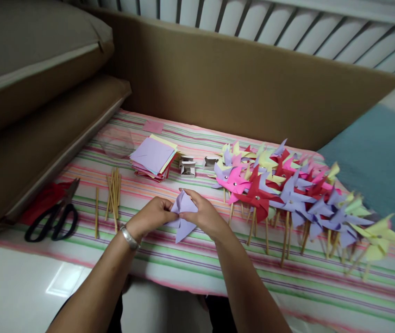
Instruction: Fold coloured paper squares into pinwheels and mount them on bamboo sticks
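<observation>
Lilac paper, one piece with its corners drawn inward, sat between the two hands over the striped cloth. The left hand, with one silver bracelet at its wrist, pinched the paper's left side between thumb and fingers; the right hand gripped the other side the same way.

From the paper, one stack of coloured squares lay at eleven o'clock, and one pink square farther out, between eleven and twelve. Small open boxes, two or three, stood between twelve and one. Toward nine lay one lone stick, beside a loose bundle of several sticks, too overlapped to count; past them came one pair of dark-handled scissors. Well over a dozen pinwheels crowded two to three o'clock, overlapping too much for an exact count.
</observation>
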Available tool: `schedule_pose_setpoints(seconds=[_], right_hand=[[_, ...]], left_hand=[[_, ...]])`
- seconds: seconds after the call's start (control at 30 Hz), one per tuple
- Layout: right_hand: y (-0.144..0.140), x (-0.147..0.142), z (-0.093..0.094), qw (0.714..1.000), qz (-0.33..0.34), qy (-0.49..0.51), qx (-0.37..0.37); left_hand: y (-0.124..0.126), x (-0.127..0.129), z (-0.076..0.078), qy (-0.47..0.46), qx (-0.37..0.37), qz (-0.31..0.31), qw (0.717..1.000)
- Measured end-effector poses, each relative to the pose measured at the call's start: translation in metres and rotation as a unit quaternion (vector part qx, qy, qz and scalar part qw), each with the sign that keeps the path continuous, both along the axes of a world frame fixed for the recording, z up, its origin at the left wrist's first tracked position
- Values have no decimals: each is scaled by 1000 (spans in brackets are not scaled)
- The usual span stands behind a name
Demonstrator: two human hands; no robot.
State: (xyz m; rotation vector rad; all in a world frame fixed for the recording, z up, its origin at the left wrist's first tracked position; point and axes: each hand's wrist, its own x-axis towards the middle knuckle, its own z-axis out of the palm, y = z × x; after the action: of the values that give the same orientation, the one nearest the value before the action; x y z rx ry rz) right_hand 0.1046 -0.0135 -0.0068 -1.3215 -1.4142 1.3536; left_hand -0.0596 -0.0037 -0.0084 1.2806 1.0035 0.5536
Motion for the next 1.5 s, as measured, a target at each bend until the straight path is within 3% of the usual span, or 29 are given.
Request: schedule_pose_setpoints(seconds=[0.1,0.3,0.43,0.6,0.83,0.97,1.03,1.1,1.23,1.33,1.5], right_hand=[[1,1,2,1000,-4,11,-27],[8,3,-1,985,-121,115,-35],[10,0,-3,972,-170,158,-25],[7,-7,-2,971,-164,171,-20],[5,-15,-3,966,-165,197,-38],[5,-14,-7,974,-161,158,-30],[4,-11,-8,982,-163,98,15],[1,-8,-6,982,-154,17,109],[-6,-6,0,941,-52,-138,303],[-9,-10,1,915,12,-195,354],[-9,-14,1,903,13,-216,372]], left_hand=[[1,-1,2,-18,-14,15,1000],[1,-3,8,-143,-65,159,975],[-4,10,0,-207,-116,147,960],[-7,27,-7,-275,-137,194,931],[-6,29,-12,-245,-135,259,924],[-3,23,-10,-239,-134,282,919],[1,15,-7,-233,-130,301,915],[6,3,-4,-228,-122,322,911],[12,-20,4,-235,-105,348,901],[12,-28,9,-247,-116,326,905],[9,-28,12,-249,-137,297,912]])
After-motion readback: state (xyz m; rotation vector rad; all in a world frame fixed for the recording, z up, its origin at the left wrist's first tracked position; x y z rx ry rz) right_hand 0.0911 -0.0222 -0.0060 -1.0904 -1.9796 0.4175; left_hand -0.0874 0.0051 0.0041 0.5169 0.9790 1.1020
